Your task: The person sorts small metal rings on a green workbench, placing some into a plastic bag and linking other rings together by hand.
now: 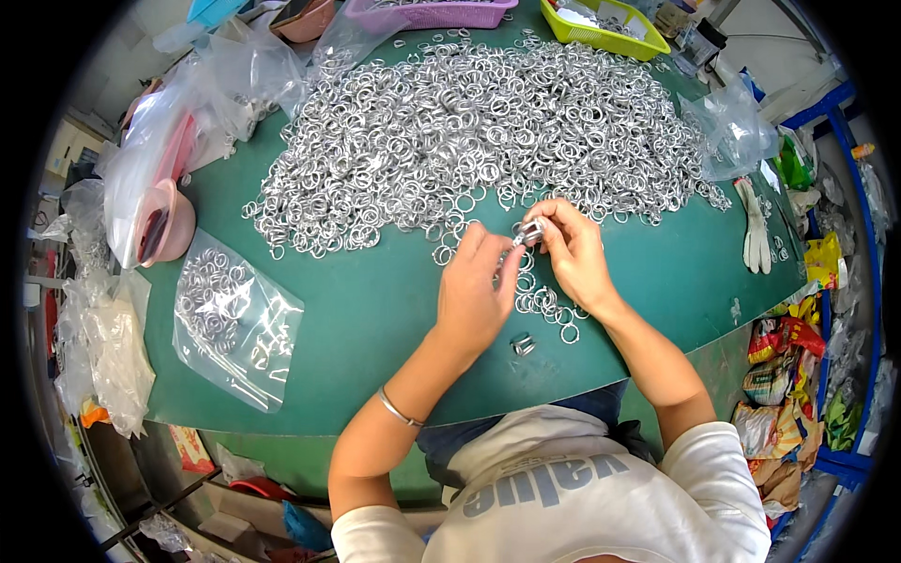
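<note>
Above the near part of the green table (375, 310), my two hands meet in front of a large heap of silver metal rings (469, 122). Thumb and fingers of my right hand (580, 263) grip a short stack of metal rings (532, 232). My left hand (477, 286) is closed in a pinch at the stack's left side, with a bit of silver ring showing at its fingertips; the fingers partly hide it. Beneath my hands lie several loose rings (542, 300). Closer to me, another small ring stack (523, 344) rests on the table.
A clear plastic bag of rings (225, 310) lies at the left, near a pink bowl (174, 225). Purple (432, 13) and yellow-green baskets (605, 30) stand at the far edge. On the right are a white glove (753, 225), a crumpled plastic bag (732, 131) and a blue rack (873, 357).
</note>
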`<state>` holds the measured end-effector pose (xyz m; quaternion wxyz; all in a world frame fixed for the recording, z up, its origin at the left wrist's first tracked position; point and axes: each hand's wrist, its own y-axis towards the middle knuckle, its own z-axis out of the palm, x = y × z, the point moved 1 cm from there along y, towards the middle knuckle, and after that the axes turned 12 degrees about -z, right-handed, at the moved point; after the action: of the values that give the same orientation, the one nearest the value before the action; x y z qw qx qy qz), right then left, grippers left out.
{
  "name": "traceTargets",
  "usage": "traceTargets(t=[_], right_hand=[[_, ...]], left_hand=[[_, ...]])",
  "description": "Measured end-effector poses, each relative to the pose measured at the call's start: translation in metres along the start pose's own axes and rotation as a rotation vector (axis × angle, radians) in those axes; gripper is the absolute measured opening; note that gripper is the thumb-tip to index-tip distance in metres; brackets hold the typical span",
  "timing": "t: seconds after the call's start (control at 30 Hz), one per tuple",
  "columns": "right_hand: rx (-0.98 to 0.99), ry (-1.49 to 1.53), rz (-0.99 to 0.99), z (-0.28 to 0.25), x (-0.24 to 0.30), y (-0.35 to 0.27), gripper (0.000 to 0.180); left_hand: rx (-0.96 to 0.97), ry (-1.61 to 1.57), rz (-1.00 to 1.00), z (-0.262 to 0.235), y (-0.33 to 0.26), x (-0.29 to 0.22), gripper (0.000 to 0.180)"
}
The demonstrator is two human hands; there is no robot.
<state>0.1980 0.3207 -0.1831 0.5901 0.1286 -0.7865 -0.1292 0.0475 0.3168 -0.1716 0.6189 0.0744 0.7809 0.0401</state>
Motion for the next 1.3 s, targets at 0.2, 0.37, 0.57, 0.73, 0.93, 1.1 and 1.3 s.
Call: traceTargets(t=[0.2,0.37,0.57,0.73,0.93,1.1,1.3], right_hand=[[0.132,0.551,0.263,-0.004,0.001,0.003,0.017],[0.178,0.910,0.490,-0.004,0.019,0.007,0.025],[0.226,0.772,0.376,-0.011,0.008,0.002,0.018],[-0.014,0.653,0.373,-0.032,-0.003,0.012,0.014],[-0.021,-0.833,-0.260,-0.032,0.010,0.058,0.017],[0.036,-1.202,-0.377,-0.010,-0.016,0.100,0.022],[0.027,-1.104,-0.432,0.011,-0.003,0.078,0.021]], left_hand=[[0.115,-0.112,-0.154,-0.008,0.009,0.017,0.007],[0.169,-0.216,-0.168,-0.009,0.004,0.020,0.006],[0.016,0.110,0.272,-0.015,0.009,0.004,0.010],[0.052,0.314,0.081,-0.025,0.016,0.008,0.015],[0.035,0.255,0.025,-0.023,0.012,0.004,0.016],[-0.024,0.232,-0.058,-0.021,0.012,-0.002,0.020],[-0.109,0.318,0.021,-0.034,0.017,0.005,0.020]])
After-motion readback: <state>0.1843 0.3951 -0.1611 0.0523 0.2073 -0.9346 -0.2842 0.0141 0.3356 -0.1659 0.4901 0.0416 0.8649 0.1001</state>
